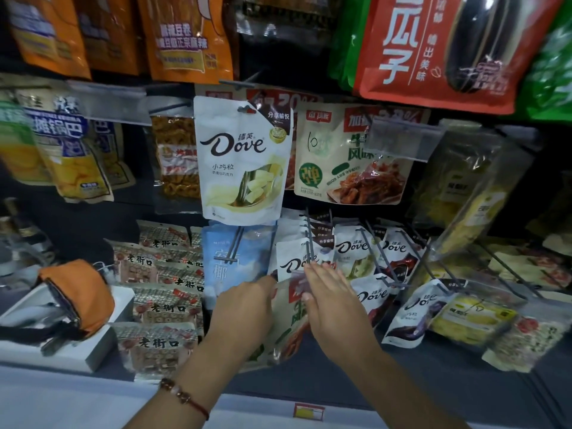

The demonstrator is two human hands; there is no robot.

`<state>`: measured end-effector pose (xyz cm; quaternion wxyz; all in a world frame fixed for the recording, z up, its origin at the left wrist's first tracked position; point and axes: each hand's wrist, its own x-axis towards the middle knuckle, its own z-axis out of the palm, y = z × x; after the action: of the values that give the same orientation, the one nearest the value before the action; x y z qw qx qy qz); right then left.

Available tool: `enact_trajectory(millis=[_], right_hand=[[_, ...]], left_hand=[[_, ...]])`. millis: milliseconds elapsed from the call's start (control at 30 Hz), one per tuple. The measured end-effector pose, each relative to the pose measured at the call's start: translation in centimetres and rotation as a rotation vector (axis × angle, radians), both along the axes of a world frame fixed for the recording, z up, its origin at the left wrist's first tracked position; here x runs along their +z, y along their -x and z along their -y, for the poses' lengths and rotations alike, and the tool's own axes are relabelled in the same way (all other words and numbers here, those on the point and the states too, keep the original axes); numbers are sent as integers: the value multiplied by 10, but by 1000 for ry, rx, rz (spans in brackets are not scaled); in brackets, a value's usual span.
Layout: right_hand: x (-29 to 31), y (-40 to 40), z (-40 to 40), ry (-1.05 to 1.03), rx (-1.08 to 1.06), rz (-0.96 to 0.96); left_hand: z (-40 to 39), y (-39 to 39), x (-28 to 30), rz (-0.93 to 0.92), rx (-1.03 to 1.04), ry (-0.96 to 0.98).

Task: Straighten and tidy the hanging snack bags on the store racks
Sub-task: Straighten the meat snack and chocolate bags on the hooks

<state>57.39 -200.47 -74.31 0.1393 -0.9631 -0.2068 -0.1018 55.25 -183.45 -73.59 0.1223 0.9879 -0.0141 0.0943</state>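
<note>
Dim store rack [309,230] of hanging snack bags [243,159], white ledge [62,394] below

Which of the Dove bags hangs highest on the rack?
The large white Dove bag on the middle-row hook; all other Dove bags hang lower, near the hands.

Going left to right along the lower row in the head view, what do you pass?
Orange pouch → brown-checked snack packs → pale blue bag → left hand → right hand → yellow snack bag.
</note>
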Motion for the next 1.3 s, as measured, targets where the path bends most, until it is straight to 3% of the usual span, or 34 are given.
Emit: enact_trajectory(millis=[233, 700, 867, 1000, 1133, 1300], right_hand=[[4, 3, -2, 29, -16, -46], [56, -7, -22, 160, -78, -37], [111, -14, -46, -45, -85, 56], [167, -22, -70, -235, -32, 209], [202, -47, -94, -251, 22, 316], [221, -93, -110, -223, 18, 299]], left_hand=[[-24, 20, 29, 20, 74, 39], [-79, 37, 62, 506, 196, 441], [-90, 36, 70, 546, 305, 638], [-92, 34, 75, 544, 319, 679], [-94, 32, 77, 563, 313, 694], [-100, 32, 75, 596, 301, 688]])
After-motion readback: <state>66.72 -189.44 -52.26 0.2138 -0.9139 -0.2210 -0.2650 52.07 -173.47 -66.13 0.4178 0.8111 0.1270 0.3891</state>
